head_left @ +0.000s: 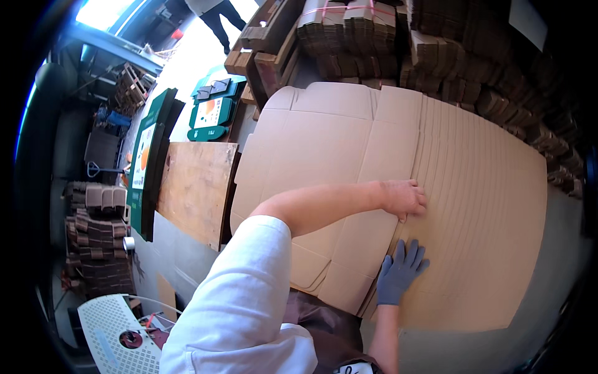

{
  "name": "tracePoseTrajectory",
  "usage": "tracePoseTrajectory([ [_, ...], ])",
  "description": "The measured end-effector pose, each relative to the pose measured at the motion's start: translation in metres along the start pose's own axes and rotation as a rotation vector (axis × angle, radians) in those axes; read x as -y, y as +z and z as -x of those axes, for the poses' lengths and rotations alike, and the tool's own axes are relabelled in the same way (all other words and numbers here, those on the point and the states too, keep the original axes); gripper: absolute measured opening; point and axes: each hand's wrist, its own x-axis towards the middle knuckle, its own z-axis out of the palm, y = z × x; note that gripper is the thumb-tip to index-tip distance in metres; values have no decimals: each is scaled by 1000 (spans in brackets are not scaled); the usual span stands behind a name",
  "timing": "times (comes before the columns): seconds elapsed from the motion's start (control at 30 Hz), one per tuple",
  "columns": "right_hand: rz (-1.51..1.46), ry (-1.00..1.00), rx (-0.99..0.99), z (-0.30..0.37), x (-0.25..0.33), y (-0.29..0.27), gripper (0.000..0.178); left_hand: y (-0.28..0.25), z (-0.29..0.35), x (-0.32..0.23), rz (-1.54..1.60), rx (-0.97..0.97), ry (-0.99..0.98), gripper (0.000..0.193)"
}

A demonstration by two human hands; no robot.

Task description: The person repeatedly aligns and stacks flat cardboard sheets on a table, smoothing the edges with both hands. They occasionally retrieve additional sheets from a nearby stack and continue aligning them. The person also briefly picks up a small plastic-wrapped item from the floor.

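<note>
A wide stack of flat brown cardboard sheets (473, 237) lies in front of me, fanned so that many edges show as lines on its right part. On the left part, creased flaps and fold lines mark the top cardboard sheet (317, 149). My left hand (403, 198), bare, reaches across from a white sleeve; its fingers curl over the edge of a sheet in the middle. Just below it, my right hand (402, 272) wears a grey glove and rests on the fanned sheets, fingers spread.
Left of the stack stands a wooden board (196, 187) with green printed cartons (144, 165) beside it. A wooden pallet (265, 56) and tied cardboard bundles (349, 31) are at the back. A white perforated machine panel (115, 336) sits lower left. A person (218, 19) stands far off.
</note>
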Motion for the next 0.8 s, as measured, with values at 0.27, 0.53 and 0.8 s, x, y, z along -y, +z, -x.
tracePoseTrajectory([
  [0.27, -7, -69, -11, 8, -13, 11, 55, 26, 28, -13, 6, -434, -388, 81],
  [0.53, -19, -55, 25, 5, -12, 4, 57, 32, 28, -8, 19, -414, -465, 88],
  [0.8, -83, -19, 49, 0, -10, -4, 59, 18, 27, -19, -58, -328, -614, 85],
])
